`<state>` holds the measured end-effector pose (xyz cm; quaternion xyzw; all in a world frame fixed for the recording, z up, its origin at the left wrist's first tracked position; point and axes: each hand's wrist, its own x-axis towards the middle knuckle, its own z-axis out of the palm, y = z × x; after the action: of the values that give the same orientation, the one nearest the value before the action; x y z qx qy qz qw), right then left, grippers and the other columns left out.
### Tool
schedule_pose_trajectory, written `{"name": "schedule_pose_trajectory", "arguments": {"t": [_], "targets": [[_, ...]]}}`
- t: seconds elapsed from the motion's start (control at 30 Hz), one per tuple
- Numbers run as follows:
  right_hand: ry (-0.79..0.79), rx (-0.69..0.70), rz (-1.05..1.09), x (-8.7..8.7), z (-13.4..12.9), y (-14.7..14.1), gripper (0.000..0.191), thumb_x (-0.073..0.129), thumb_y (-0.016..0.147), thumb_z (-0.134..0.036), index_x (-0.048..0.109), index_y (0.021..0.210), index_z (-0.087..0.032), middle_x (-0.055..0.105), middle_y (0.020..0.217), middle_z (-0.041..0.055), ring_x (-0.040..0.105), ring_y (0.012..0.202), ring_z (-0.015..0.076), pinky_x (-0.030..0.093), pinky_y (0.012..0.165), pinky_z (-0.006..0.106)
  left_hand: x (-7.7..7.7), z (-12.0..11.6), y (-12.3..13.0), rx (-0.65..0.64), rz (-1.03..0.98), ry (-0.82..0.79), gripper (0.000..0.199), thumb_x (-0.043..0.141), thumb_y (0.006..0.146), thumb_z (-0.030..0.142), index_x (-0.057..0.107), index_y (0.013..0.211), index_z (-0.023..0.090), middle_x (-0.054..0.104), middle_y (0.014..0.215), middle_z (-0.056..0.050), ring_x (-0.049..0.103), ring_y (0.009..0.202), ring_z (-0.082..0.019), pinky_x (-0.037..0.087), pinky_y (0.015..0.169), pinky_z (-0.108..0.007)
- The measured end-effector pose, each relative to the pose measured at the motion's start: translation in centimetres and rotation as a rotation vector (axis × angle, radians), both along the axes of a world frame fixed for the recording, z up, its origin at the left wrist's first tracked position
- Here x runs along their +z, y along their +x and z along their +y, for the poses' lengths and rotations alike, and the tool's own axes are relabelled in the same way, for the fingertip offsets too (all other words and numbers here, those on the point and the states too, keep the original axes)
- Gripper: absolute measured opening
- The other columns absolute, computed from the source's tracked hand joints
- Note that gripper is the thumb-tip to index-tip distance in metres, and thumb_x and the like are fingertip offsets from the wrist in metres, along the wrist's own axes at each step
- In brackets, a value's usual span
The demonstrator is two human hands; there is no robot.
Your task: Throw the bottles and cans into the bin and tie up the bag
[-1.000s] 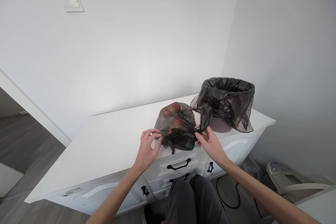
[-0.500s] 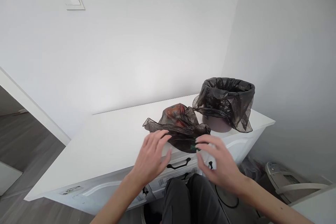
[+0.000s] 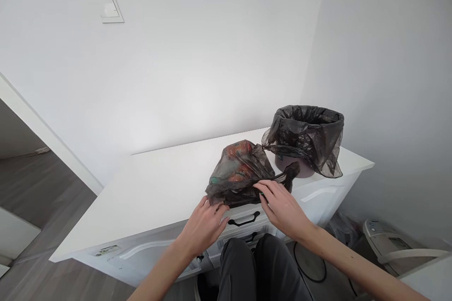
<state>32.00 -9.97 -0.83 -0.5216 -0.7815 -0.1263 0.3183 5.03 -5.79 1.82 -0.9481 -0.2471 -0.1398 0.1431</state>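
Observation:
A thin black plastic bag [image 3: 243, 169] lies at the front edge of the white cabinet top, with orange-red and green contents showing through it. My left hand [image 3: 206, 223] is at its lower left corner, fingers curled against the plastic edge. On the bag's front right part, my right hand [image 3: 280, 204] has its fingers closed on the plastic, and a twisted black end sticks out beyond them. Behind and to the right stands a pinkish bin [image 3: 300, 168] lined with another black bag [image 3: 310, 136], folded over its rim.
The white cabinet top [image 3: 169, 174] runs left from the bags, with black drawer handles [image 3: 244, 219] below its front edge. A grey-white appliance [image 3: 391, 244] stands low at the right. Walls rise behind and at the right.
Both hands have come down onto the bag, where before they hovered open at its front. The bag's left end has folded in and its contents show more.

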Motion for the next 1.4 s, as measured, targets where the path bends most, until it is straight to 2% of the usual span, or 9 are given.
{"name": "schedule_pose_trajectory", "arguments": {"t": [0.13,0.23,0.47,0.6,0.73,0.93,1.07,1.17,1.4], "targets": [[0.006,-0.075,0.032,-1.5,-0.6,1.0,0.034,0.046,0.104,-0.023,0.054,0.137,-0.019,0.062,0.135,0.0163,0.059,0.125,0.033,0.053,0.101,0.051,2.3,-2.7,2.2,-0.132,-0.231,0.186,0.013,0.051,0.097,0.015,0.061,0.105,0.018,0.069,0.104,-0.011,0.066,0.094,-0.024,0.053,0.082,-0.039],[-0.015,-0.121,0.068,-2.4,-0.9,1.4,0.036,0.046,0.106,-0.028,0.053,0.14,-0.02,0.059,0.138,0.0166,0.056,0.131,0.0332,0.051,0.106,0.052,2.8,-3.3,4.7,-0.22,-0.212,0.099,0.019,0.046,0.097,0.013,0.062,0.107,0.019,0.069,0.11,-0.01,0.066,0.104,-0.023,0.055,0.091,-0.039],[-0.209,-0.221,0.166,-4.5,-1.1,1.7,0.053,0.04,0.107,-0.046,0.038,0.158,-0.029,0.041,0.161,0.0137,0.046,0.145,0.0344,0.058,0.1,0.047,-0.4,1.6,7.8,0.146,-0.145,-0.145,0.036,0.037,0.105,0.027,0.052,0.138,0.021,0.056,0.146,-0.015,0.055,0.136,-0.03,0.058,0.098,-0.048],[-0.321,-0.103,0.26,-4.9,0.2,1.1,0.058,0.037,0.108,-0.049,0.028,0.163,-0.034,0.025,0.171,0.0095,0.039,0.151,0.0331,0.054,0.108,0.047,-1.3,3.9,7.8,0.192,-0.185,-0.176,0.042,0.034,0.105,0.022,0.047,0.144,0.025,0.045,0.158,-0.013,0.044,0.147,-0.03,0.061,0.092,-0.043],[-0.406,0.106,0.387,-3.8,2.2,0.7,0.057,0.036,0.108,-0.049,0.029,0.162,-0.035,0.023,0.172,0.0073,0.04,0.151,0.0296,0.049,0.114,0.047,-0.9,4.7,7.6,0.226,-0.265,-0.128,0.035,0.037,0.105,0.024,0.056,0.134,0.022,0.058,0.142,-0.014,0.052,0.138,-0.029,0.05,0.11,-0.051],[-0.385,0.337,0.628,-3.0,5.7,1.3,0.04,0.041,0.105,-0.038,0.053,0.143,-0.029,0.049,0.154,0.0117,0.067,0.12,0.0232,0.057,0.102,0.042,-1.3,5.8,7.0,0.366,-0.271,0.059,0.028,0.054,0.099,0.04,0.065,0.106,0.015,0.056,0.138,-0.024,0.047,0.139,-0.043,0.045,0.111,-0.063],[-0.472,0.327,0.814,-2.9,8.0,1.3,0.03,0.044,0.103,-0.038,0.062,0.121,-0.022,0.068,0.122,0.0111,0.073,0.098,0.0203,0.059,0.086,0.038,-2.2,6.8,6.6,0.346,-0.198,0.085,0.02,0.061,0.094,0.033,0.065,0.1,0.015,0.056,0.141,-0.026,0.046,0.142,-0.046,0.046,0.11,-0.065],[-0.577,0.311,0.927,-3.0,9.4,0.9,0.027,0.049,0.099,-0.041,0.063,0.109,-0.02,0.072,0.099,0.0069,0.074,0.088,0.0196,0.057,0.08,0.035,-2.3,7.1,5.8,0.338,-0.179,0.104,0.02,0.059,0.095,0.033,0.066,0.102,0.015,0.058,0.14,-0.025,0.046,0.143,-0.045,0.045,0.111,-0.066],[-0.633,0.273,0.976,-3.7,10.8,0.3,0.024,0.052,0.091,-0.042,0.061,0.098,-0.021,0.073,0.095,0.0053,0.071,0.076,0.0166,0.053,0.069,0.031,0.7,5.2,0.7,0.333,-0.186,0.131,0.027,0.053,0.102,0.04,0.064,0.114,0.018,0.055,0.145,-0.02,0.041,0.146,-0.04,0.042,0.114,-0.06]]}}
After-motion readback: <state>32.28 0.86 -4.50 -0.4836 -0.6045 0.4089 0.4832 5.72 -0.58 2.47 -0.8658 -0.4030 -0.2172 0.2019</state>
